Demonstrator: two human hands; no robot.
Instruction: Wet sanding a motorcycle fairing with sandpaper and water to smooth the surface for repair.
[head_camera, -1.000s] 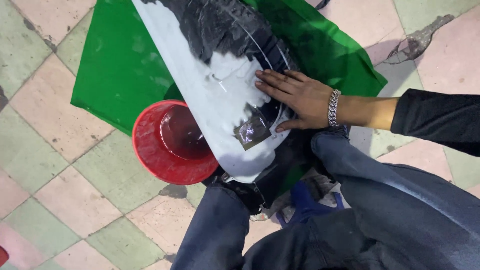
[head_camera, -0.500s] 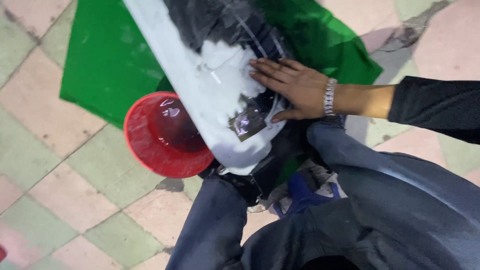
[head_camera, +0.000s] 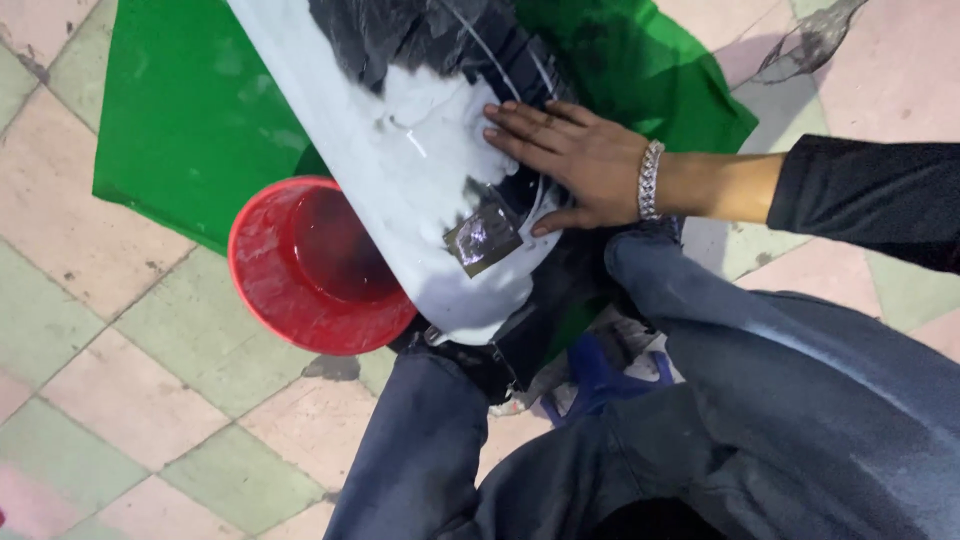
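My right hand (head_camera: 575, 160) lies flat, palm down and fingers spread, on a long curved panel (head_camera: 400, 200) that is wet white over most of its surface and black at the far end. A silver bracelet circles the wrist, with a black sleeve behind it. A small grey square of abrasive paper (head_camera: 482, 240) rests on the panel just below my thumb, not gripped. The panel's near end sits over my knees in blue jeans (head_camera: 420, 450). My left hand is out of sight.
A red basin (head_camera: 310, 270) holding water stands left of the panel, touching its edge. A green sheet (head_camera: 190, 110) lies under the panel and basin on a floor of pink and pale green tiles (head_camera: 110, 380). Blue cloth and crumpled paper (head_camera: 600, 375) sit between my legs.
My right hand stays flat on the panel, a little higher on it than before. The view has shifted slightly; basin and abrasive paper have kept their places.
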